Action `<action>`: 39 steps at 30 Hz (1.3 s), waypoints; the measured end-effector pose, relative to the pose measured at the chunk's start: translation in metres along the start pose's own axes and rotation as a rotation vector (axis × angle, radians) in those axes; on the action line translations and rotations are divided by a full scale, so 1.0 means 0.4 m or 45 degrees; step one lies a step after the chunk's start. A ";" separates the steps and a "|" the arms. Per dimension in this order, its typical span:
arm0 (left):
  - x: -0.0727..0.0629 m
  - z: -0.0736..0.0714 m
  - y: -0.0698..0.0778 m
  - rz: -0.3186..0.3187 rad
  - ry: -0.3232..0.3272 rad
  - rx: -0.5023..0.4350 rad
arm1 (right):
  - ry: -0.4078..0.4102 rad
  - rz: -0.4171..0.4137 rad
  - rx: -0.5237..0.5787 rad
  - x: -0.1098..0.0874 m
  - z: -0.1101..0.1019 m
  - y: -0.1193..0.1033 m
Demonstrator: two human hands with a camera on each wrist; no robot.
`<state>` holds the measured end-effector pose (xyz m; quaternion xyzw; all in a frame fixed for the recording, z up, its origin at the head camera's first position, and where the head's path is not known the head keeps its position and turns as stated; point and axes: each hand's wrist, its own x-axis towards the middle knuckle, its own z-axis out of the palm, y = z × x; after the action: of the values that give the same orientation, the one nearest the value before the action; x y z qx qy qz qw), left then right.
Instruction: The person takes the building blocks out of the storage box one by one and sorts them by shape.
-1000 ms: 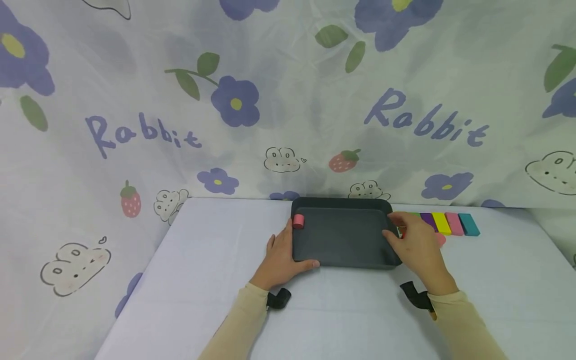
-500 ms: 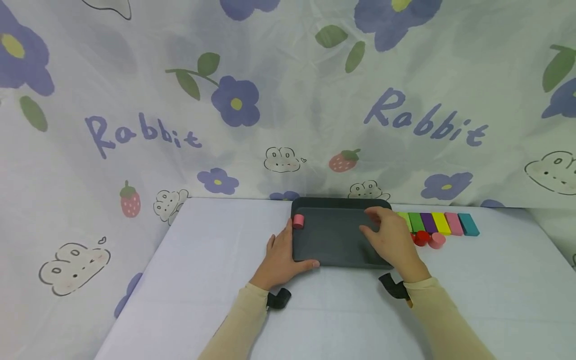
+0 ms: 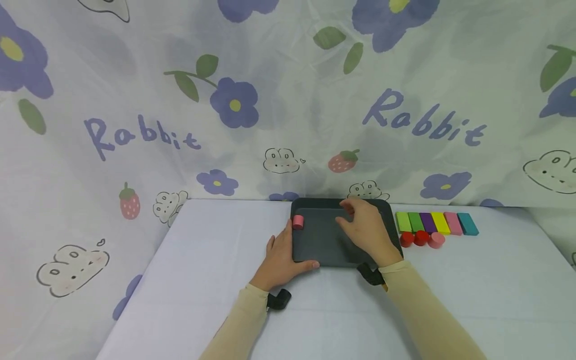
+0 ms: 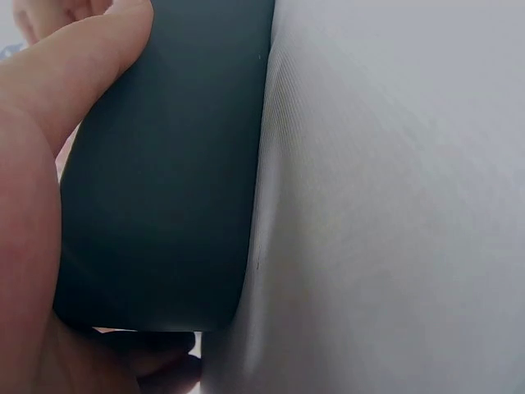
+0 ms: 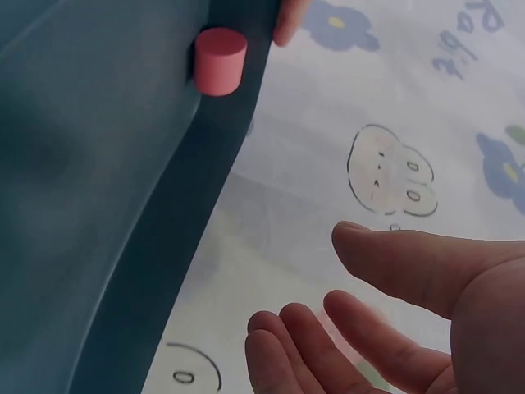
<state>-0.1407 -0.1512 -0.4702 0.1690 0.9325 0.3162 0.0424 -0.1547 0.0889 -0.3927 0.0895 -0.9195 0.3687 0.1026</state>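
Observation:
A dark grey tray (image 3: 321,245) lies on the white table near its back edge. Inside it, a small pink cylinder block (image 3: 298,222) stands upright by the left wall. My left hand (image 3: 279,260) holds the tray's front left corner. Its fingers lie along the left side and its thumb rests on the front rim; the left wrist view shows the tray wall (image 4: 172,164) up close. Over the right half of the tray hovers my right hand (image 3: 366,230), fingers bent and thumb apart. Nothing shows between them in the right wrist view, where the pink block (image 5: 220,61) appears beyond.
Right of the tray, several coloured rectangular blocks (image 3: 428,223) form a row. In front of them stand two red cylinders (image 3: 421,238) and a larger pink one (image 3: 436,240). A printed cloth (image 3: 279,100) hangs behind the table.
My right hand has moved left from the tray's right edge to above its inside, uncovering the blocks and cylinders at the right. The left hand, tray and pink cylinder block keep their places.

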 end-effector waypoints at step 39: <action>0.008 0.005 -0.001 0.005 -0.001 0.023 | -0.239 0.123 -0.099 0.144 0.168 -0.068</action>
<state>-0.1435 -0.1490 -0.4719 0.1715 0.9350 0.3078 0.0407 -0.2119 0.0175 -0.4077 0.0751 -0.9420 0.3272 0.0015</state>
